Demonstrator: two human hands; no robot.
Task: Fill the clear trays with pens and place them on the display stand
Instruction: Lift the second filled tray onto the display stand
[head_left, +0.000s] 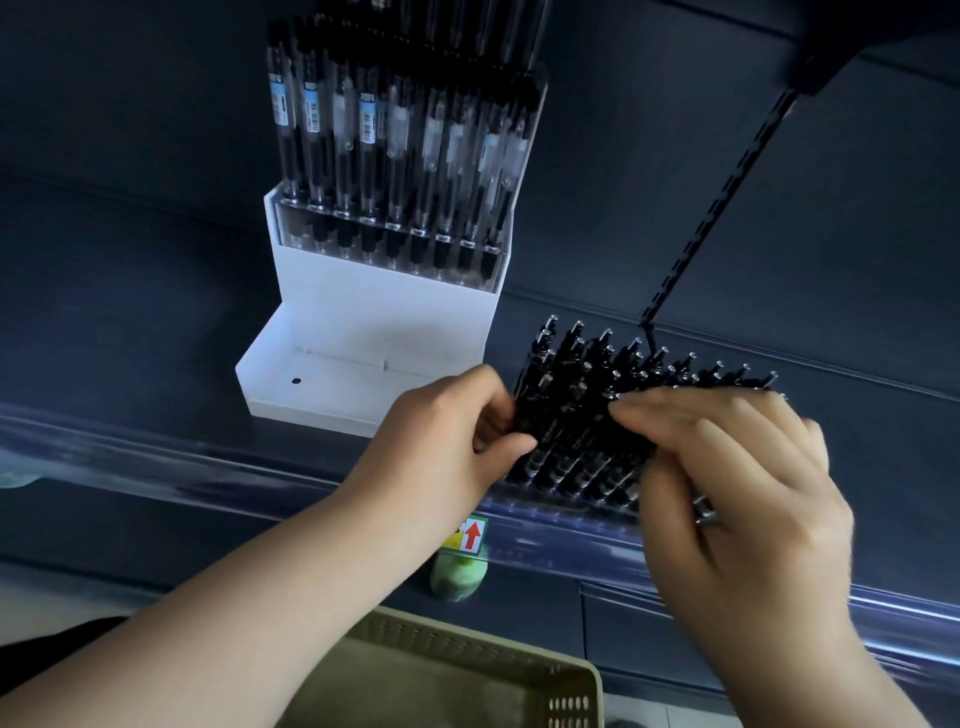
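Left hands (457, 431): thumb and curled fingers pinch left end of clear tray of black pens (576, 415). Right hands (737, 478): fingers bent over pens at right end, gripping. Tray sits between hands, pens leaning; resting on dark shelf (130, 338) or lifted, cannot tell. White display stand (363, 332) just left; upper step holds second filled tray (395, 171). Tan basket (467, 670) below hands.

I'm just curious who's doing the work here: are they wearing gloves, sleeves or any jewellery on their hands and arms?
No gloves: the left hand and right hand are bare. No sleeves show anywhere up to the picture's edge. The only thing worn is a metallic-looking ring on a right-hand finger. No watch or bracelet is visible.
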